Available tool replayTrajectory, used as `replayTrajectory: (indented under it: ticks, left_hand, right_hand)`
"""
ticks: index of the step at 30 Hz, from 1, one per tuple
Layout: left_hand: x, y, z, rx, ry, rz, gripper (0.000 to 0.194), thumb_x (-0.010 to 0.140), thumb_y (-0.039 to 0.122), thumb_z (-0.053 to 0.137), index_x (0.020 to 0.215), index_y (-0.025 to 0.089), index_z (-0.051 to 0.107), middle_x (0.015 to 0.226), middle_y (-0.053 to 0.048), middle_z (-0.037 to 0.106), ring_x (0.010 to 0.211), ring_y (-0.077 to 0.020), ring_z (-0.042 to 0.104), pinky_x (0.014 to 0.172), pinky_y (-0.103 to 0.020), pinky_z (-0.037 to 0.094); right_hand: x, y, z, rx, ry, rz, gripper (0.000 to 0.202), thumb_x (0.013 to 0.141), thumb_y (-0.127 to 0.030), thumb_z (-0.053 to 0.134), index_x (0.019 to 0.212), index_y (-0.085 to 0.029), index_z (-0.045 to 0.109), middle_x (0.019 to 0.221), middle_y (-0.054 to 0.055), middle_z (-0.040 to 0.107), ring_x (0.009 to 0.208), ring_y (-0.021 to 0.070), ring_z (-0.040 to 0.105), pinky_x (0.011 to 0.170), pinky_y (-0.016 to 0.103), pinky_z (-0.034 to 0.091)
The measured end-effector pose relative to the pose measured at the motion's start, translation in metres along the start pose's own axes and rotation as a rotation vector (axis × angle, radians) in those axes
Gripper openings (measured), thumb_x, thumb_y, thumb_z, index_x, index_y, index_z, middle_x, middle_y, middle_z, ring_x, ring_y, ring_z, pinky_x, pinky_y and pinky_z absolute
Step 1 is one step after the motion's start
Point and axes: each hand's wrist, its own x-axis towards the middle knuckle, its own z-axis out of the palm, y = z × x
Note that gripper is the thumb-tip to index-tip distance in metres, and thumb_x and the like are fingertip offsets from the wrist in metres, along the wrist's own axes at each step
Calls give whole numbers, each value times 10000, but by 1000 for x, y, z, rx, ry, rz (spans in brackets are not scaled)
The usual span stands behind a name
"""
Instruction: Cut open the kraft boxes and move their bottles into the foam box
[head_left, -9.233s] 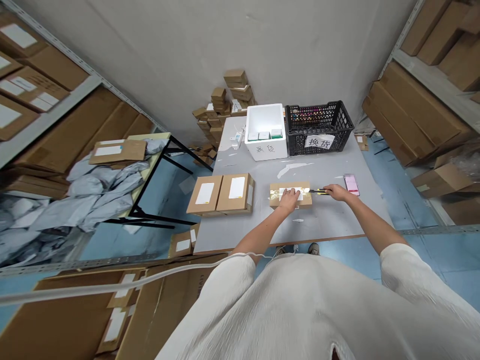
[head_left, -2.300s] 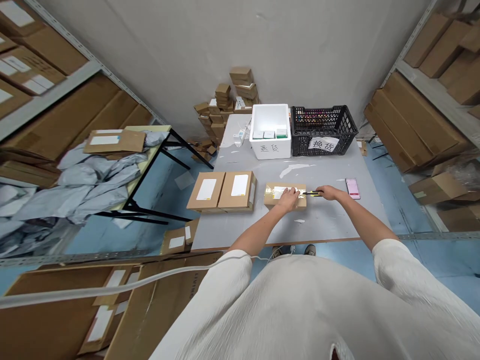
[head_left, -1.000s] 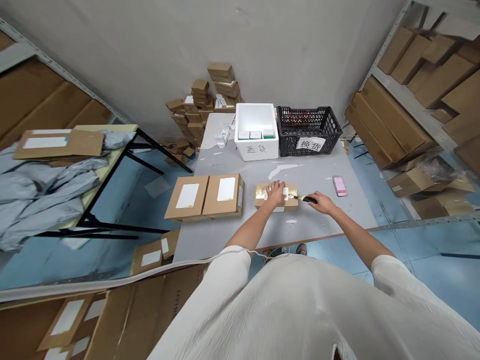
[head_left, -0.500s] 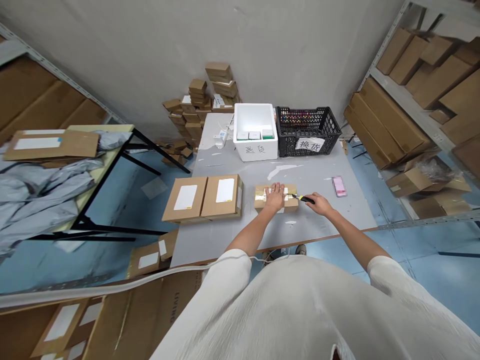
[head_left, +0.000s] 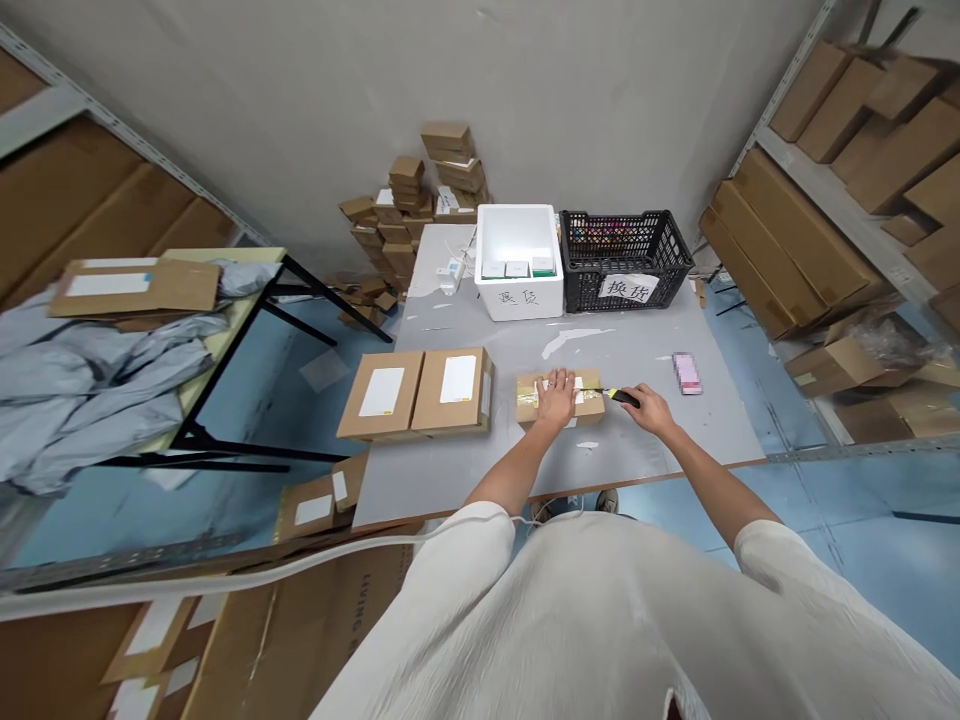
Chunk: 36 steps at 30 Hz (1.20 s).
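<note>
A small taped cardboard box [head_left: 590,404] lies on the grey table [head_left: 442,478] in front of me. My left hand [head_left: 556,398] rests on top of it with the fingers spread, holding nothing. My right hand [head_left: 647,408] is closed around a black and yellow utility knife [head_left: 624,398], just right of the box. The knife's blade points left and lies over the taped top of the box. Whether the blade has cut the tape cannot be made out.
Two labelled boxes [head_left: 415,394] sit on the table's left. Behind are a white foam bin [head_left: 521,300] holding small boxes and a black crate [head_left: 628,262]. A pink phone [head_left: 687,373] lies at right. Shelves [head_left: 840,200] with cartons flank the table.
The view has shifted a little, moving the scene rightward. The knife in my right hand has turned slightly at the box's right end. My left hand stays on the box.
</note>
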Motion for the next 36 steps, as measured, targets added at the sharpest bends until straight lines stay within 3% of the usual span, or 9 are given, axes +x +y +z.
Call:
replayTrajectory:
  ticks: [12, 20, 27, 31, 36]
  left_hand:
    - [-9, 5, 2, -34, 42, -23, 632, 1125, 316, 335, 1756, 284, 378, 1762, -163, 464, 1686, -368, 319, 1333, -689, 206]
    - [-7, 3, 11, -29, 48, -26, 617, 1130, 332, 340, 1743, 283, 389, 1781, -159, 431, 1687, -357, 314, 1330, -671, 218]
    - [-10, 3, 4, -29, 71, 11, 592, 1121, 315, 328, 1700, 265, 440, 1688, -164, 553, 1634, -338, 407, 1341, -625, 230]
    - [-12, 3, 11, -35, 45, -17, 619, 1119, 365, 332, 1716, 228, 424, 1773, -162, 442, 1689, -333, 320, 1370, -613, 192]
    - [-14, -4, 22, -53, 4, -6, 708, 1064, 372, 461, 1745, 200, 370, 1833, -151, 331, 1737, -318, 193, 1401, -590, 112]
  right_hand:
    - [16, 22, -10, 109, -1, -32, 386, 956, -347, 731, 1338, -313, 773, 1311, 90, 750, 1160, 314, 715, 1057, 452, 555]
    - [21, 30, -7, 157, -33, -31, 381, 951, -356, 714, 1326, -315, 766, 1284, 74, 735, 1158, 289, 708, 1096, 440, 530]
    - [49, 44, -34, 187, 63, -50, 383, 939, -411, 737, 1303, -296, 771, 1278, 98, 724, 1197, 327, 672, 1087, 459, 534]
    - [59, 52, -37, 204, 77, -29, 392, 914, -382, 734, 1287, -267, 764, 1270, 101, 727, 1156, 312, 686, 1094, 464, 527]
    - [45, 55, -15, 282, 97, 88, 428, 905, -373, 710, 1313, -246, 736, 1297, 110, 727, 1203, 305, 688, 1110, 466, 534]
